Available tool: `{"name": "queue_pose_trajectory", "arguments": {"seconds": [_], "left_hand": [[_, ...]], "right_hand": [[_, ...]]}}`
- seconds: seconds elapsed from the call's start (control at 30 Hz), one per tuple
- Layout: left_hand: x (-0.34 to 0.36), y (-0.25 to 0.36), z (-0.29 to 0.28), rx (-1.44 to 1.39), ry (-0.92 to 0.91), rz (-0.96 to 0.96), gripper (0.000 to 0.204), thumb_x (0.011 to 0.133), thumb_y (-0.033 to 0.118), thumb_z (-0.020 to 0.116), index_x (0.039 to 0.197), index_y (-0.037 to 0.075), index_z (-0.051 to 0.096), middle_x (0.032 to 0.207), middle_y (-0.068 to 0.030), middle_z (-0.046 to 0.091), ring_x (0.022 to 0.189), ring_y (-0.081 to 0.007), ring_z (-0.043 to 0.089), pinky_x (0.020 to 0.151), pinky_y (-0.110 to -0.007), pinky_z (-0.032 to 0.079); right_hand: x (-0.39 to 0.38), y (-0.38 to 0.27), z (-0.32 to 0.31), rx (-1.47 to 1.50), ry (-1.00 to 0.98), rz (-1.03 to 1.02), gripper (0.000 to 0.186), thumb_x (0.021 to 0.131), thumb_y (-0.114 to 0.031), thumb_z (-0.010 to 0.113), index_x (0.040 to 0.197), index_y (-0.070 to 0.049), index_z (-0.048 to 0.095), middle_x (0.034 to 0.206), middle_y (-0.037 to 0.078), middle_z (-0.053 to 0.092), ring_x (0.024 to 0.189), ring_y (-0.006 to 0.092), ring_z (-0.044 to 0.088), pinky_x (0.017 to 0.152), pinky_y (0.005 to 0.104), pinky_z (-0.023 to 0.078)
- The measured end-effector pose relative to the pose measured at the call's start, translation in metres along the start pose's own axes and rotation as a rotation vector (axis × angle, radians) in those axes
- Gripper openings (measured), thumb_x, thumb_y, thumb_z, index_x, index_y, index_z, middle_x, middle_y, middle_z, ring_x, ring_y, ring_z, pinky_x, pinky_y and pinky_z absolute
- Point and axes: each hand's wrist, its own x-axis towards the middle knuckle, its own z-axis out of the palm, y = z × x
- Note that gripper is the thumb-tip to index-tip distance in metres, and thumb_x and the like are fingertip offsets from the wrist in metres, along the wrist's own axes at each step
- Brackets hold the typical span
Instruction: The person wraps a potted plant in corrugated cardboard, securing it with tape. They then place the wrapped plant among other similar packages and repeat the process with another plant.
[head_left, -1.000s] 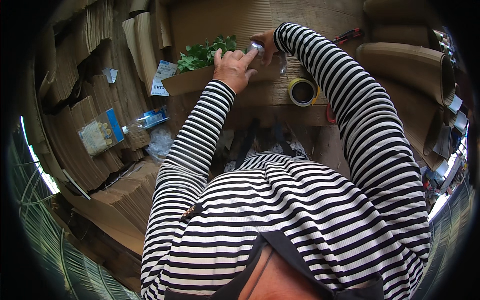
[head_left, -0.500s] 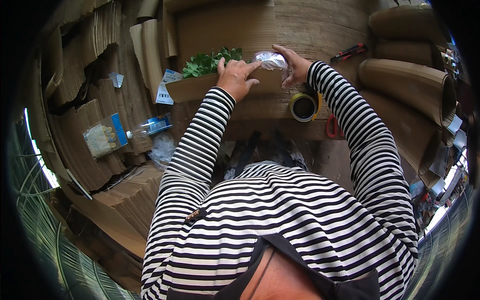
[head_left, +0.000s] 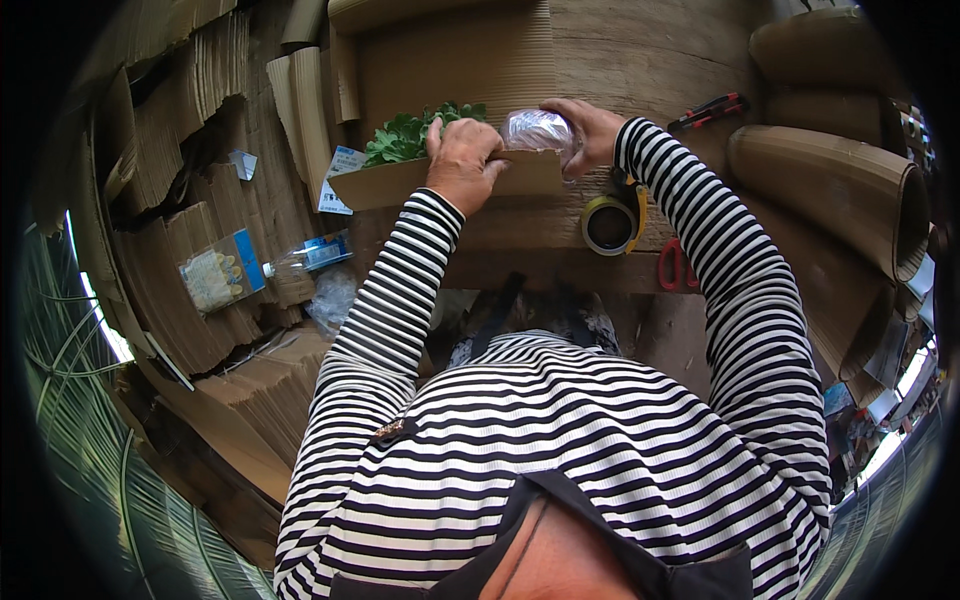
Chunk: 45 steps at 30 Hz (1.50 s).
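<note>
A long cardboard box [head_left: 390, 182] at the top centre holds a green leafy plant [head_left: 400, 135]. My left hand [head_left: 462, 165] lies over the box's near wall beside the leaves, its fingers curled, their tips partly hidden. My right hand [head_left: 592, 130] grips a rounded, shiny bundle wrapped in clear plastic [head_left: 535, 130] at the box's right end. A roll of yellow tape [head_left: 620, 240] lies just below my right hand, on the wooden tabletop [head_left: 640, 70].
Red scissors [head_left: 670, 265] and a red-and-black cutter [head_left: 710, 110] lie rightward. Curved cardboard pieces [head_left: 820, 160] line the right; stacked cardboard [head_left: 150, 140], a labelled paper [head_left: 333, 200], a picture-printed bag [head_left: 215, 275], a plastic bottle [head_left: 305, 260] and crumpled plastic [head_left: 330, 300] are leftward.
The wrapped bundle, small at first, now shows fully at the box's right end, with my right hand round it, shifted right and lower. My left fingers have curled in. The view has shifted slightly.
</note>
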Motion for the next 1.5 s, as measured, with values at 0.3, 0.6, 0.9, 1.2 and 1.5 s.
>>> {"name": "queue_pose_trajectory", "arguments": {"seconds": [0.3,0.6,0.9,1.2,1.5], "left_hand": [[0.025,-0.015,0.001,-0.068,-0.078,-0.038,0.026,0.084,0.015,0.077,0.108,0.017,0.068,0.099,0.0024,0.069,0.11,-0.0193,0.063,0.118,-0.061,0.02],[0.038,-0.025,-0.005,0.038,-0.336,-0.046,0.018,0.099,0.025,0.061,0.114,0.017,0.065,0.103,-0.002,0.073,0.108,-0.0242,0.067,0.119,-0.061,0.021],[0.092,-0.082,-0.014,0.329,-1.019,-0.002,0.047,0.108,0.044,0.032,0.134,0.021,0.064,0.133,-0.006,0.066,0.135,-0.0244,0.051,0.118,-0.063,0.019],[0.114,-0.157,-0.009,0.004,-1.152,-0.252,0.062,0.108,0.052,0.035,0.142,0.006,0.057,0.143,-0.0133,0.06,0.129,-0.0308,0.056,0.113,-0.037,0.039],[0.123,-0.109,-0.049,0.156,-0.208,-0.04,0.039,0.099,0.041,0.055,0.119,0.011,0.07,0.126,-0.0124,0.068,0.125,-0.0297,0.059,0.109,-0.047,0.042]], "right_hand": [[-0.031,-0.052,0.001,-0.387,0.397,-0.001,0.086,0.073,-0.023,0.08,0.149,-0.009,0.045,0.14,0.02,0.054,0.129,0.0338,0.055,0.112,0.0421,0.043],[-0.013,-0.026,0.156,-0.534,0.815,-0.131,0.055,0.094,-0.016,0.048,0.149,-0.008,0.043,0.16,0.015,0.034,0.152,0.0315,0.027,0.117,0.0675,0.025],[-0.015,-0.043,0.132,-0.757,0.789,-0.101,0.056,0.09,-0.016,0.054,0.145,-0.01,0.046,0.154,0.015,0.041,0.144,0.0349,0.037,0.101,0.07,0.038],[0.002,-0.063,0.089,-0.709,0.594,0.092,0.065,0.092,-0.018,0.056,0.153,-0.015,0.034,0.159,0.012,0.036,0.147,0.0339,0.035,0.101,0.0612,0.044],[0.031,-0.094,0.004,-0.611,0.176,0.286,0.082,0.086,-0.016,0.066,0.157,-0.008,0.027,0.163,0.015,0.03,0.151,0.0369,0.026,0.119,0.0449,0.037]]}}
